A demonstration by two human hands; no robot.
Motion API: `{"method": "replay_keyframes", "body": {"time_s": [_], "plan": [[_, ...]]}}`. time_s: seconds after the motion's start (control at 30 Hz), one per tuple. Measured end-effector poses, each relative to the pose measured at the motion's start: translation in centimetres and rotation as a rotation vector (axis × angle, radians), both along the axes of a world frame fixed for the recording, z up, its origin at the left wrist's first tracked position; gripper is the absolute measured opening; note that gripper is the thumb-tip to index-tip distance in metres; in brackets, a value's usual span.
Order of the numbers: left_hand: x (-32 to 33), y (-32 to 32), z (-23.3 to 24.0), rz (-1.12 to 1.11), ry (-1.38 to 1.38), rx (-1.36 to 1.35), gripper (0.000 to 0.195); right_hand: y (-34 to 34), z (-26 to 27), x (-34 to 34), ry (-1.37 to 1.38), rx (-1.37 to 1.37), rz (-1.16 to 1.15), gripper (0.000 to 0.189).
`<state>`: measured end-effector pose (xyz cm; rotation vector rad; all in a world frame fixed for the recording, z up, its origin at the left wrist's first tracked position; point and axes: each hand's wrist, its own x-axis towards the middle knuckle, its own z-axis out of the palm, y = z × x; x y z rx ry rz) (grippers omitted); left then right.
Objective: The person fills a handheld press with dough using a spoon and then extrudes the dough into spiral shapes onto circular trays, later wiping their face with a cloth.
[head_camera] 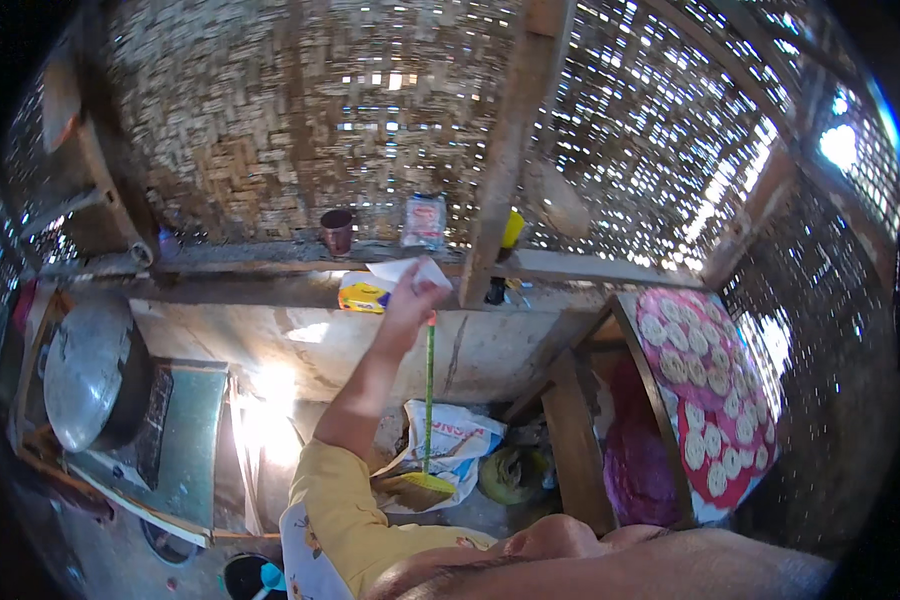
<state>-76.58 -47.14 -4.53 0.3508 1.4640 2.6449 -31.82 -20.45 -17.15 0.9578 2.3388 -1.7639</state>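
My left hand (412, 294) reaches forward to the wooden ledge (285, 266) along the woven wall. A white sheet (391, 268), paper or tissue, is pinched in its fingers. Right beside the hand lies a yellow packet (363, 292) with printing, partly covered by the sheet. Farther back on the ledge stand a brown cup (337, 231) and a clear plastic packet (424, 221) with red and white print. Below my hand, a broom (430, 390) with a green handle leans upright against the low wall. My right hand is out of view.
To the left, a large metal pot (90, 371) sits on a green-topped table (191, 435). A white printed sack (450, 442) lies on the floor behind the broom head. A wooden post (510, 142) rises from the ledge. At right stands a wooden frame with a patterned pink cloth (709, 367).
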Motion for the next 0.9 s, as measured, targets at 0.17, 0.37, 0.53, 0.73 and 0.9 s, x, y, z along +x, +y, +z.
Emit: {"method": "replay_keyframes", "body": {"time_s": [0.17, 0.37, 0.53, 0.73, 0.9], "plan": [[13.0, 6.7, 2.1, -0.579, -0.089, -0.058, 0.066, 0.3, 3.3, -11.3, 0.625, 0.283, 0.126, 0.07], [22.3, 8.8, 2.3, -1.076, -0.169, -0.05, 0.07, -1.2, 12.5, -15.5, 0.579, 0.258, 0.033, 0.092], [25.4, 9.4, 2.2, -1.129, -0.228, -0.046, 0.068, 1.1, 10.7, -9.4, 0.485, 0.039, 0.554, 0.042], [27.0, 11.4, 2.2, -1.038, -0.234, -0.051, 0.063, 1.0, 9.5, -1.8, 0.432, -0.586, 0.337, 0.045], [29.3, 13.5, 3.3, -0.91, -0.195, -0.054, 0.061, 1.4, 8.8, 1.5, 0.304, -0.332, 0.32, 0.029]]}}
